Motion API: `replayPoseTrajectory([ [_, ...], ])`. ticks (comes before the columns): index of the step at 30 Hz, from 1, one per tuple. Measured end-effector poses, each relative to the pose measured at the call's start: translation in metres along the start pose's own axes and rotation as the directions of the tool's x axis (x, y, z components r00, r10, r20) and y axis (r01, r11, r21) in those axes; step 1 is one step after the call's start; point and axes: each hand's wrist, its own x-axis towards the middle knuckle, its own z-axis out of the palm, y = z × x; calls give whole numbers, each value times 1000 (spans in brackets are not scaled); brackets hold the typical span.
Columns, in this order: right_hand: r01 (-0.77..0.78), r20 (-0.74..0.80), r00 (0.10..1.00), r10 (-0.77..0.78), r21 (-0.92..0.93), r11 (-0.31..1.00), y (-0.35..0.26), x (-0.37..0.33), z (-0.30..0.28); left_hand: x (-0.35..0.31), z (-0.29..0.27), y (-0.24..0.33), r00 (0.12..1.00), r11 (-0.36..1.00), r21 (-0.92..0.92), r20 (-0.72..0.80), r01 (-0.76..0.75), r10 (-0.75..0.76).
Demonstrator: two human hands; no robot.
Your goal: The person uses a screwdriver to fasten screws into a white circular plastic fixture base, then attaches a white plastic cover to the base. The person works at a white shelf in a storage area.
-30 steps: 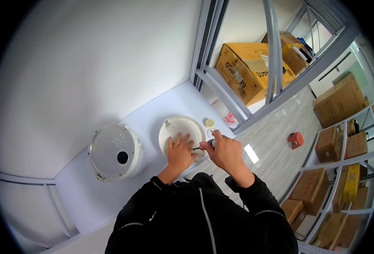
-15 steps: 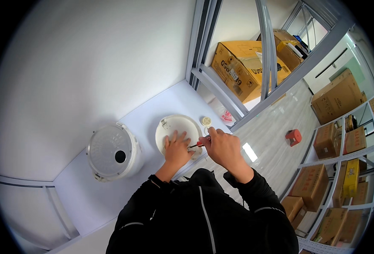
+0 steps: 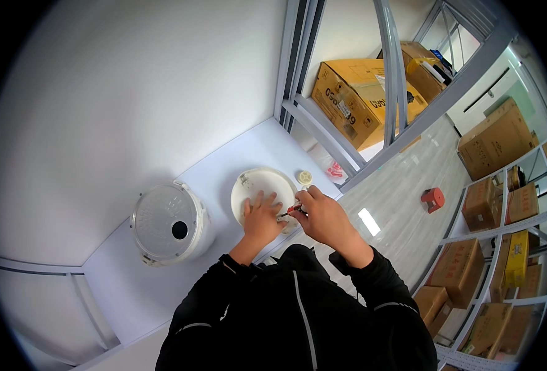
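Observation:
A round white plastic cover (image 3: 262, 182) lies on the table, its rim raised. Across its near part rests my left hand (image 3: 262, 219), fingers spread and pressing on it. My right hand (image 3: 320, 213) is closed around a red-handled screwdriver (image 3: 292, 211). The screwdriver's dark shaft points left, toward the cover's near right edge beside my left thumb. Where its tip sits is too small to make out. Just past the cover's right side is a small pale round part (image 3: 304, 178).
A white cylindrical tub (image 3: 168, 224) with a clear top and a dark round hole stands left. Grey metal framing (image 3: 329, 133) rises beyond the table (image 3: 236, 148). A yellow carton (image 3: 360, 99) sits behind it. Right are a red stool (image 3: 432, 200) and shelves of cardboard boxes (image 3: 452, 272).
My right hand has turned slightly around the screwdriver, its fingers drawn in closer to the handle. My left hand stays on the cover. The whole view has shifted slightly.

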Motion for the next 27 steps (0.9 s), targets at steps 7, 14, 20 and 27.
replayPoseTrajectory([
  [7,23,-35,999,-21,40,999,0,4,-4,0,-2,1,1000,1000,-15,-21,8,-9],
  [14,39,-273,962,3,149,988,-4,8,-21,6,-10,3,995,996,-30,70,79,-77],
  [20,167,-554,828,-88,93,982,21,4,-53,16,-18,13,994,992,-63,32,108,-107],
  [27,347,-717,673,-181,90,934,64,-4,-67,47,-18,39,987,994,-107,-157,7,-23],
])
